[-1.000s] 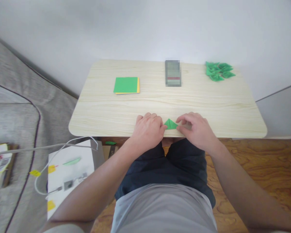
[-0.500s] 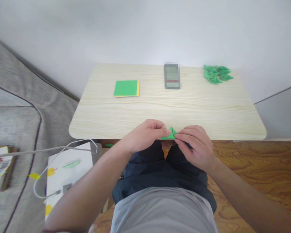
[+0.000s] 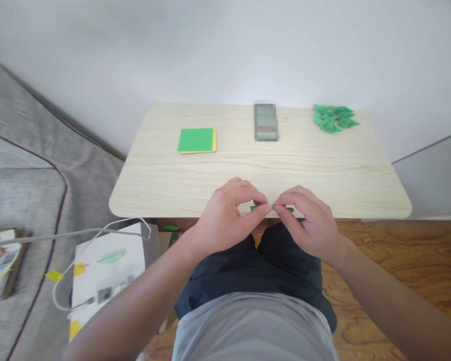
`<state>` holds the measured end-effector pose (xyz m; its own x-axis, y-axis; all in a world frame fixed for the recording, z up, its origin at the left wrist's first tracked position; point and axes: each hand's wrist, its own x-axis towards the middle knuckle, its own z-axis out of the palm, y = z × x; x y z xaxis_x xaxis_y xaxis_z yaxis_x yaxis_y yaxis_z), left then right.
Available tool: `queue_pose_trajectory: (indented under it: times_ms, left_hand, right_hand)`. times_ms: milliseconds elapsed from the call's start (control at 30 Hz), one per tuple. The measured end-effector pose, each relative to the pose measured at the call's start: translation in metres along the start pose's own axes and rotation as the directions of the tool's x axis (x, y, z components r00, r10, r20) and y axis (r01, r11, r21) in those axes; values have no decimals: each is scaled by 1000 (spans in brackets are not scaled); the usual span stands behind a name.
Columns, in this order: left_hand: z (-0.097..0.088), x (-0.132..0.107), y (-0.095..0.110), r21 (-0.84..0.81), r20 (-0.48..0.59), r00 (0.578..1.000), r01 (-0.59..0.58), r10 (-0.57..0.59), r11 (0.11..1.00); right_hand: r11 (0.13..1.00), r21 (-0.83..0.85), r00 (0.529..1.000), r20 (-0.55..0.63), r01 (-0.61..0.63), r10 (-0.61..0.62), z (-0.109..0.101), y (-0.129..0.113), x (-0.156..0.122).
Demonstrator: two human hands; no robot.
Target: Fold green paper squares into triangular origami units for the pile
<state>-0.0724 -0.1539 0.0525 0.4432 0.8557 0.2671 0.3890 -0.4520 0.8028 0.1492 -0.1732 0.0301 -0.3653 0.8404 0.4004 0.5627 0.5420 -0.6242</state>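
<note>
At the near edge of the pale wooden table (image 3: pixel 195 180), my left hand (image 3: pixel 231 213) and my right hand (image 3: pixel 308 223) meet fingertip to fingertip. Both pinch a small folded green paper piece (image 3: pixel 254 208), which is mostly hidden by the fingers; only slivers of green show between them. The fingers of both hands are curled and pressed together on it.
A stack of green and yellow square paper (image 3: pixel 196 140) lies at the back left. A phone (image 3: pixel 265 122) lies at the back middle. A pile of several folded green pieces (image 3: pixel 332 118) sits at the back right. A white box with a cable (image 3: pixel 108 260) stands at the lower left.
The green piece was pressed flat on the table as a triangle, then lifted at the edge. Now both hands pinch it closer together and cover most of it.
</note>
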Motion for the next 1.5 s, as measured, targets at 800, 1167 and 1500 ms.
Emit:
queue_pose_trajectory:
  times_ms: [800, 1167, 1500]
  left_hand:
    - [-2, 13, -23, -129, -67, 993, 91, -100, 987]
    - [-45, 105, -34, -146, -72, 995, 62, -74, 987]
    - [-110, 181, -9, -118, -35, 997, -65, 61, 991]
  right_hand:
    - [920, 213, 942, 143, -329, 304, -26, 19, 20]
    - [930, 211, 946, 184, -302, 266, -51, 47, 94]
    - [980, 108, 986, 30, -166, 164, -96, 37, 175]
